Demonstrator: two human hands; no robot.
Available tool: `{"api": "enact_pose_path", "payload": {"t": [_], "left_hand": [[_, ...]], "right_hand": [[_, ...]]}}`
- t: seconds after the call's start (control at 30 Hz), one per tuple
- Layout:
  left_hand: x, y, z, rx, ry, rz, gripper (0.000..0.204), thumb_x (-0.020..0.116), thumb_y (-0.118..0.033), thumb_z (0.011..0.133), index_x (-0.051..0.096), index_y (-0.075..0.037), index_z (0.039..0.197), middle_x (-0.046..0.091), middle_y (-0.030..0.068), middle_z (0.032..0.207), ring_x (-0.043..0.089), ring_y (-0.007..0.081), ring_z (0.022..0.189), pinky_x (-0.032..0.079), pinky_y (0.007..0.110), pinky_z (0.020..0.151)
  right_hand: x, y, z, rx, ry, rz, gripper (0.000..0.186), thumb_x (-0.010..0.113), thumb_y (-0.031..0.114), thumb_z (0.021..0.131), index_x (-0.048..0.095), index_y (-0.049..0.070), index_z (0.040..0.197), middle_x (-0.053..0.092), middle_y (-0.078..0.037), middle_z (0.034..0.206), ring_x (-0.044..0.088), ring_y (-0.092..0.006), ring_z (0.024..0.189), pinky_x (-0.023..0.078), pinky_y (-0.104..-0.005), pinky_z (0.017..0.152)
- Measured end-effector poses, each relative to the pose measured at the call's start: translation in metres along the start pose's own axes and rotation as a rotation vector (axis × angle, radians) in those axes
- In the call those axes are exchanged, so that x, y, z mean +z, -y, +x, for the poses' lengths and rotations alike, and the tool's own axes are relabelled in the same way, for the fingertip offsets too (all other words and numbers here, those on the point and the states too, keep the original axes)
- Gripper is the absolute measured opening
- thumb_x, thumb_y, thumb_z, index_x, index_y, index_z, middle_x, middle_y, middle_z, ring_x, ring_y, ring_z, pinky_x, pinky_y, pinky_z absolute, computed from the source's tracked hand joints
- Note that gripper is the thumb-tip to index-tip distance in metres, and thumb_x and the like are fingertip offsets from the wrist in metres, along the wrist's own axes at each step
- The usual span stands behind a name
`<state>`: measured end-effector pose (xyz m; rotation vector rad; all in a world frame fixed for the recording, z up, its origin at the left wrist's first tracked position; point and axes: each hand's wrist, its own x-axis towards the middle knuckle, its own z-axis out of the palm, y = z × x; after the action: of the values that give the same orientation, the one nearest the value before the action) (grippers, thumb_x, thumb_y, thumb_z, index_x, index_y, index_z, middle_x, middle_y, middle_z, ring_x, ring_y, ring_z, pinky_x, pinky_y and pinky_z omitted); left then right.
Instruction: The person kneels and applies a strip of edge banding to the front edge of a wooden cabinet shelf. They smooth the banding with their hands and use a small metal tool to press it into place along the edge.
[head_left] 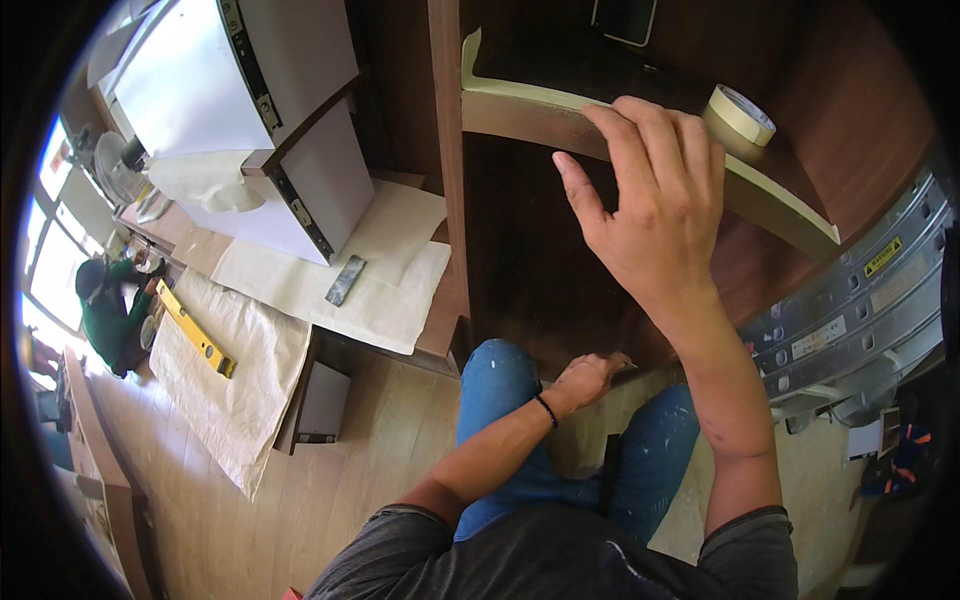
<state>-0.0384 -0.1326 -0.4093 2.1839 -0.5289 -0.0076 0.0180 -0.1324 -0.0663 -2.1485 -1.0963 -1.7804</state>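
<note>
My right hand reaches over the front edge of a dark brown shelf. Its fingers are stretched and the thumb stands apart; the fingertips rest at the pale masking tape that runs along the shelf's top edge. One end of that tape sticks up at the left upright. A roll of masking tape sits on the shelf, right beside the fingers. Lower down, between my knees, my left hand is closed, a black bracelet on its wrist. A small thin tip pokes out of the fist; what it belongs to I cannot make out.
An aluminium ladder stands to the right. On the left are white drawer boxes over a paper-covered counter, with a grey sanding block or similar bar. A yellow spirit level lies on a cloth. A person in green crouches farther off.
</note>
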Motion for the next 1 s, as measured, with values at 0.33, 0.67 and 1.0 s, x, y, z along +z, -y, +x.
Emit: {"api": "enact_pose_path", "payload": {"t": [0.33,0.67,1.0], "left_hand": [[0.003,0.0,0.001,0.006,0.106,0.014,0.04,0.055,-0.01,0.105,0.065,-0.016,0.143,0.079,0.0226,0.118,0.074,0.044,0.111,0.057,0.054,0.101],[0.0,-0.006,0.004,-0.002,0.081,0.001,0.037,0.055,-0.01,0.105,0.067,-0.014,0.139,0.08,0.0185,0.119,0.075,0.0428,0.109,0.059,0.054,0.098],[-0.014,-0.01,-0.001,-0.041,0.047,-0.007,0.035,0.055,-0.01,0.104,0.067,-0.012,0.136,0.08,0.02,0.115,0.075,0.0439,0.109,0.058,0.055,0.097]], "right_hand": [[-0.035,-0.03,-0.023,0.042,0.039,-0.116,0.039,0.085,0.035,0.088,0.076,0.012,0.118,0.069,-0.001,0.117,0.064,-0.0255,0.104,0.048,-0.0429,0.087],[-0.013,-0.01,-0.006,0.004,0.019,-0.001,0.04,0.088,0.032,0.082,0.073,0.01,0.113,0.066,-0.001,0.116,0.061,-0.0257,0.102,0.046,-0.0444,0.088],[0.003,0.007,0.007,-0.027,0.001,0.056,0.044,0.09,0.031,0.079,0.073,0.008,0.112,0.064,-0.003,0.116,0.06,-0.0266,0.103,0.048,-0.0449,0.089]]}}
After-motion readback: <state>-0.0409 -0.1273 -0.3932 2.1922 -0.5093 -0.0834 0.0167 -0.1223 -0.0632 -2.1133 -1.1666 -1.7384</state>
